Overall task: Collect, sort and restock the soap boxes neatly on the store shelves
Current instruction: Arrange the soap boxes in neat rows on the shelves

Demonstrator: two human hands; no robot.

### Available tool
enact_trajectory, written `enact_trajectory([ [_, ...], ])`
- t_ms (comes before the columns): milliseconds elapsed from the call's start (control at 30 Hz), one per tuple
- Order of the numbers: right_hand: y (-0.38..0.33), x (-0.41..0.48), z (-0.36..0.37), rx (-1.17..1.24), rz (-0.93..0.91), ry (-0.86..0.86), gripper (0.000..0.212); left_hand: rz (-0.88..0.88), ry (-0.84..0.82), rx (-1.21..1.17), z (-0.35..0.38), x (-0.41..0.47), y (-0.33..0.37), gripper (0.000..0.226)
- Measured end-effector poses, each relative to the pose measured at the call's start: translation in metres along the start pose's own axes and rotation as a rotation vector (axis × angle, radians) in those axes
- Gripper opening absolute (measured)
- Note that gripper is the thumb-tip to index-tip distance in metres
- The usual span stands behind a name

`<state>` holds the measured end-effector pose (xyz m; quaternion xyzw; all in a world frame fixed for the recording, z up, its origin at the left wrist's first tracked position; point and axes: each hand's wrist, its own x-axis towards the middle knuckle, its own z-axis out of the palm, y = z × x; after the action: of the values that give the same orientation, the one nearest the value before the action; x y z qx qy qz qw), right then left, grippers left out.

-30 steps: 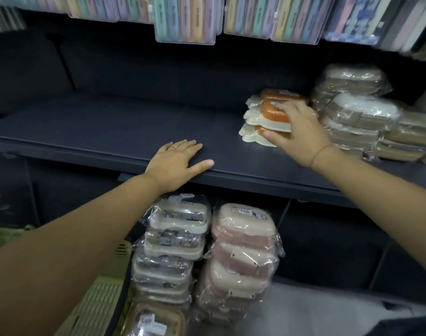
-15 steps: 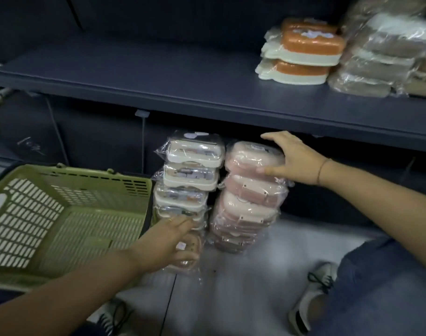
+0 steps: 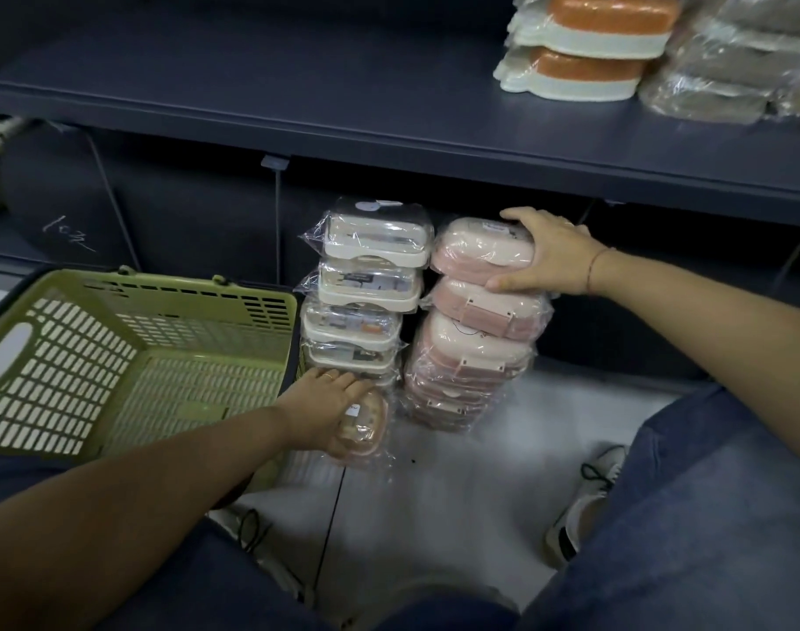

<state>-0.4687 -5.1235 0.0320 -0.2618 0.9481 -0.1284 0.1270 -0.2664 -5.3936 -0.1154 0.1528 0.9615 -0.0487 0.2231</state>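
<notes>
Two stacks of plastic-wrapped soap boxes stand on the floor under the dark shelf (image 3: 389,125). The cream stack (image 3: 370,284) is on the left, the pink stack (image 3: 471,339) on the right. My right hand (image 3: 548,255) grips the top pink box (image 3: 475,252), fingers over its far edge and thumb on its near edge. My left hand (image 3: 329,407) rests low at the foot of the cream stack, holding a wrapped brownish box (image 3: 366,425). On the shelf at the upper right sit orange-and-cream soap boxes (image 3: 589,47) beside wrapped grey-brown ones (image 3: 730,61).
An empty green plastic basket (image 3: 129,357) lies on the floor to the left, touching the cream stack. My knees in blue jeans and a white shoe (image 3: 584,498) are at the bottom right. The shelf's left and middle surface holds nothing.
Both hands came down from the shelf to the floor stacks. My right hand left the orange boxes and took the top pink box; my left hand reached the cream stack's base.
</notes>
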Motion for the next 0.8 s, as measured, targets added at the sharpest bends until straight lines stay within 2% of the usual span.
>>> enact_trajectory([
  [133, -0.003, -0.005, -0.006, 0.144, -0.032, 0.010, 0.098, 0.031, 0.042, -0.123, -0.016, -0.003, 0.007, 0.106],
  [267, -0.005, -0.011, -0.010, 0.152, -0.059, 0.049, 0.096, 0.069, 0.090, -0.210, -0.040, -0.013, 0.020, 0.109],
  [367, -0.011, -0.019, -0.018, 0.175, -0.076, 0.052, 0.097, 0.101, 0.174, -0.244, -0.067, -0.023, 0.029, 0.108],
  [467, -0.023, -0.034, -0.035, 0.234, -0.115, 0.069, 0.094, 0.118, 0.331, -0.212, -0.102, -0.035, 0.028, 0.110],
  [567, -0.033, -0.051, -0.058, 0.332, -0.162, 0.106, 0.090, 0.068, 0.489, -0.218, -0.147, -0.047, 0.010, 0.109],
  [633, -0.037, -0.054, -0.076, 0.398, -0.203, 0.154, 0.096, -0.004, 0.635, -0.229, -0.178, -0.051, -0.012, 0.106],
  [700, -0.039, -0.040, -0.092, 0.388, -0.208, 0.260, 0.094, -0.082, 0.757, -0.265, -0.205, -0.047, -0.039, 0.105],
  [800, -0.042, 0.011, -0.106, 0.346, -0.159, 0.428, 0.091, -0.211, 0.845, -0.243, -0.237, -0.025, -0.077, 0.106],
])
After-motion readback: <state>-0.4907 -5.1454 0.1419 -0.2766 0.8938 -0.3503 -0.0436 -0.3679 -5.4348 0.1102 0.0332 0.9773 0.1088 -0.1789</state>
